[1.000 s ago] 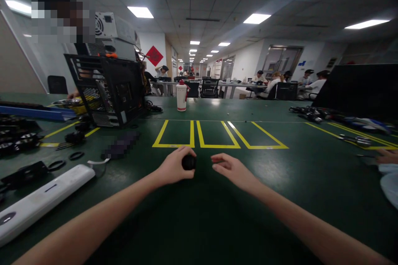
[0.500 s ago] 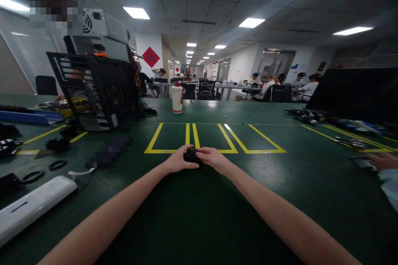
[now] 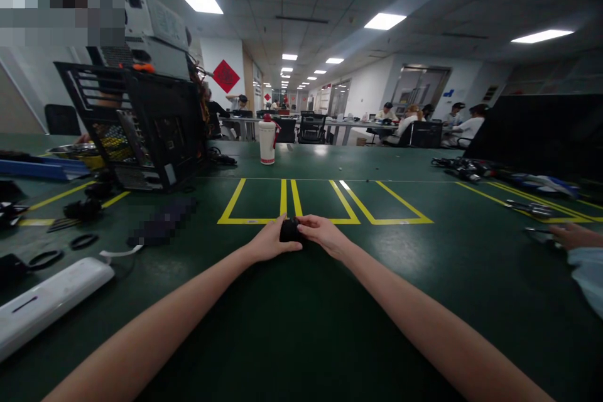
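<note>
Between my two hands is a small, rounded black object [image 3: 289, 232]; its exact kind is too dark and small to make out. My left hand [image 3: 268, 240] grips it from the left, the thumb along its near side. On the right, my right hand [image 3: 325, 233] pinches its edge with thumb and fingers. Both hands are just in front of the yellow tape outlines [image 3: 325, 222] on the green table [image 3: 301, 314]. Part of the object is hidden behind my fingers.
At left stand a black computer case [image 3: 155, 132] with power supplies [image 3: 157, 22] on it, and a white power strip [image 3: 56, 301]. A white cup with red lid [image 3: 267, 141] stands beyond the tape. At right, a co-worker's hand [image 3: 575, 235] is near metal tools [image 3: 530, 207].
The view has tipped slightly downward. My fingers have shifted a little around the black object, and the thin upright part seen above it earlier no longer shows.
</note>
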Available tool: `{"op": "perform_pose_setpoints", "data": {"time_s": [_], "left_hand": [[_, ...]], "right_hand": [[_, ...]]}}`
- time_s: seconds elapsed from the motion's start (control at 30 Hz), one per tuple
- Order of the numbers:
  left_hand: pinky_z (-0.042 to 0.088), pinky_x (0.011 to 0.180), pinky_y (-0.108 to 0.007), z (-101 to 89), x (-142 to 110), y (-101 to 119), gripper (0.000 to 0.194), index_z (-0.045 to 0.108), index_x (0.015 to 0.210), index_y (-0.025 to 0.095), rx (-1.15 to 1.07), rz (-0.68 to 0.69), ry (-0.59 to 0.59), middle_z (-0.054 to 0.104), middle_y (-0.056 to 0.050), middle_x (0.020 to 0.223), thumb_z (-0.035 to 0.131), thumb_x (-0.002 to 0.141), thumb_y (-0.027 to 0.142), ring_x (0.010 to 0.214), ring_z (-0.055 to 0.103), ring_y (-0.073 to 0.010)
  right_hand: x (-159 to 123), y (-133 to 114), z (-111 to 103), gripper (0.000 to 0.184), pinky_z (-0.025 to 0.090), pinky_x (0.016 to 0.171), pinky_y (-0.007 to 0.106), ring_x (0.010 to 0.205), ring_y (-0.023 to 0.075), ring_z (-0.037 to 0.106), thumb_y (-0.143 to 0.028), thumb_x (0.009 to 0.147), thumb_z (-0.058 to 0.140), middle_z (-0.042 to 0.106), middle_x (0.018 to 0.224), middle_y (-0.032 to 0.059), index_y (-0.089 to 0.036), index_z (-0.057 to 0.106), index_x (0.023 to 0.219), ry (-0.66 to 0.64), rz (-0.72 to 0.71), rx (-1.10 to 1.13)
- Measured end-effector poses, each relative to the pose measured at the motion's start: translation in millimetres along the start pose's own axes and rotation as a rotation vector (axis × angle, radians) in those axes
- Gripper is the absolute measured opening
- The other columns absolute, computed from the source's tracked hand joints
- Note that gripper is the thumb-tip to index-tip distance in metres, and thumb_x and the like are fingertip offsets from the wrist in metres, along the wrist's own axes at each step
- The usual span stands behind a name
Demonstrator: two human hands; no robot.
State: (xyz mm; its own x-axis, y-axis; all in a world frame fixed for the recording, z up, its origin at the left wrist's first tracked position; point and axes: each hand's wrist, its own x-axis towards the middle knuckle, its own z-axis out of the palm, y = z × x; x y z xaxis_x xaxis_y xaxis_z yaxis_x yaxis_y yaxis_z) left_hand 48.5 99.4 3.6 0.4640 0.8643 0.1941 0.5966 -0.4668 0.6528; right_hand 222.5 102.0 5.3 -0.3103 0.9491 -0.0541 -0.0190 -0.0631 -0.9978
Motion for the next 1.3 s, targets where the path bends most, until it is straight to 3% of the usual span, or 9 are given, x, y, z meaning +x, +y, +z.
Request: {"op": "perform_pose_setpoints", "data": {"time_s": [0.13, 0.3, 0.5, 0.63, 0.8, 1.07, 1.3], "left_hand": [[0.037, 0.088, -0.039, 4.2, 5, 0, 0.066, 0.034, 0.121, 0.019, -0.024, 0.041, 0.040, 0.048, -0.010, 0.118, 0.060, 0.066, 0.046, 0.106, 0.046, -0.0250], [0.033, 0.092, -0.041, 6.6, 3, 1, 0.067, 0.031, 0.123, 0.023, 0.036, 0.166, 0.099, 0.044, -0.008, 0.121, 0.062, 0.066, 0.040, 0.110, 0.041, -0.0246], [0.034, 0.088, -0.041, 7.6, -2, 4, 0.064, 0.028, 0.123, 0.021, 0.135, 0.248, 0.106, 0.043, -0.009, 0.118, 0.060, 0.069, 0.037, 0.104, 0.042, -0.0247], [0.032, 0.088, -0.043, 7.2, -4, 5, 0.064, 0.027, 0.122, 0.023, 0.209, 0.254, 0.101, 0.042, -0.008, 0.118, 0.059, 0.069, 0.037, 0.102, 0.039, -0.0266], [0.024, 0.093, -0.045, 6.6, -7, 5, 0.062, 0.026, 0.121, 0.025, 0.276, 0.267, 0.124, 0.041, -0.007, 0.119, 0.058, 0.070, 0.038, 0.114, 0.029, -0.0283], [0.019, 0.098, -0.041, 6.4, -10, 8, 0.058, 0.023, 0.120, 0.024, 0.227, 0.336, 0.085, 0.040, -0.006, 0.120, 0.056, 0.073, 0.031, 0.113, 0.037, -0.0226], [0.020, 0.098, -0.041, 5.6, -11, 9, 0.057, 0.023, 0.120, 0.024, 0.233, 0.324, 0.075, 0.039, -0.007, 0.120, 0.055, 0.073, 0.030, 0.113, 0.036, -0.0230]], "right_hand": [[-7, -5, 3, 0.032, 0.041, 0.085, 0.036, 0.091, 0.0169, 0.054, -0.021, 0.064, 0.063, 0.059, 0.097, 0.0044, -0.019, 0.059, 0.095, -0.012, -0.025, 0.010], [-12, 1, 2, 0.034, 0.040, 0.087, 0.034, 0.097, 0.0167, 0.052, -0.028, 0.067, 0.060, 0.058, 0.102, 0.0042, -0.020, 0.057, 0.100, 0.004, -0.111, 0.005], [-14, 10, 3, 0.032, 0.037, 0.090, 0.033, 0.095, 0.0145, 0.052, -0.026, 0.065, 0.062, 0.058, 0.100, 0.0037, -0.019, 0.055, 0.096, 0.011, -0.256, -0.018], [-16, 11, 3, 0.031, 0.037, 0.089, 0.033, 0.091, 0.0142, 0.054, -0.024, 0.064, 0.062, 0.059, 0.096, 0.0037, -0.018, 0.054, 0.093, -0.006, -0.264, -0.041], [-23, 8, 4, 0.036, 0.040, 0.085, 0.033, 0.090, 0.0143, 0.054, -0.020, 0.059, 0.065, 0.057, 0.098, 0.0018, -0.021, 0.052, 0.093, -0.037, -0.283, -0.054], [-25, 9, 5, 0.030, 0.041, 0.081, 0.033, 0.090, 0.0149, 0.053, -0.031, 0.065, 0.061, 0.056, 0.097, 0.0027, -0.022, 0.053, 0.093, 0.006, -0.208, -0.010], [-22, 11, 2, 0.034, 0.039, 0.085, 0.033, 0.089, 0.0147, 0.053, -0.026, 0.061, 0.065, 0.056, 0.096, 0.0030, -0.019, 0.053, 0.092, -0.026, -0.233, -0.013]]}}
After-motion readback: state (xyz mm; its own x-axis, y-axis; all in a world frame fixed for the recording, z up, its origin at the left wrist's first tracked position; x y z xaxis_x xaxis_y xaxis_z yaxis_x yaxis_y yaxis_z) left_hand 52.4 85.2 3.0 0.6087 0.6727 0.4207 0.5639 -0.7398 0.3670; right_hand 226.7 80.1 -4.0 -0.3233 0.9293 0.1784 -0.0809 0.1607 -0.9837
